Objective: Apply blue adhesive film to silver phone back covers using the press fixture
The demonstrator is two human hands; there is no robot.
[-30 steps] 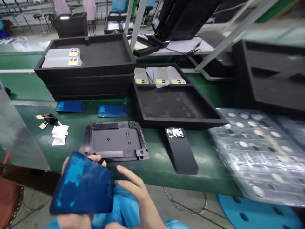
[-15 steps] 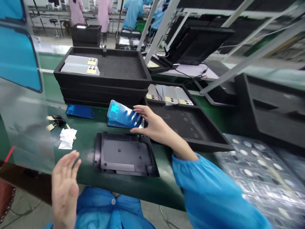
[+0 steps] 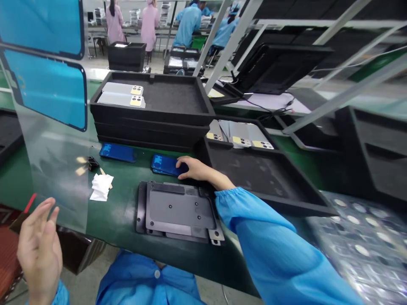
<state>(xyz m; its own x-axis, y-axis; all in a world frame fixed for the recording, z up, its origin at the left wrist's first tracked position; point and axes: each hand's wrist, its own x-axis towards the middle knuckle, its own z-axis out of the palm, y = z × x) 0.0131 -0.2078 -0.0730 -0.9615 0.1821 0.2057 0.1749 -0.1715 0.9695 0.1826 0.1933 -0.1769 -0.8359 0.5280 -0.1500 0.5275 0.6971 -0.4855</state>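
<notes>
My right hand [image 3: 196, 168] has its thumb and fingers around the right end of a blue phone-shaped panel [image 3: 165, 162]. That panel lies nearly flat over another one on the green bench. Just below sits a black fixture plate [image 3: 181, 210] with a shallow recess and small screws. My left hand [image 3: 41, 250] is raised at the lower left with nothing in it, fingers stretched and palm turned inward. Beside it hangs a clear sheet [image 3: 63, 169] bearing blue phone-shaped films [image 3: 51, 89]. A separate blue panel [image 3: 118, 152] rests left of the pair.
Behind the panels stand stacked black trays [image 3: 149, 127] holding silver phone backs [image 3: 121, 99]. Another black tray [image 3: 260, 169] is right of my hand. Crumpled white tissue [image 3: 101, 187] and a black binder clip [image 3: 93, 163] lie at left. Plastic sheets [image 3: 359, 237] cover the right side.
My right hand has lowered the blue panel from a tilt onto the one beneath. My left hand has moved left, towards the clear sheet. The view has shifted left.
</notes>
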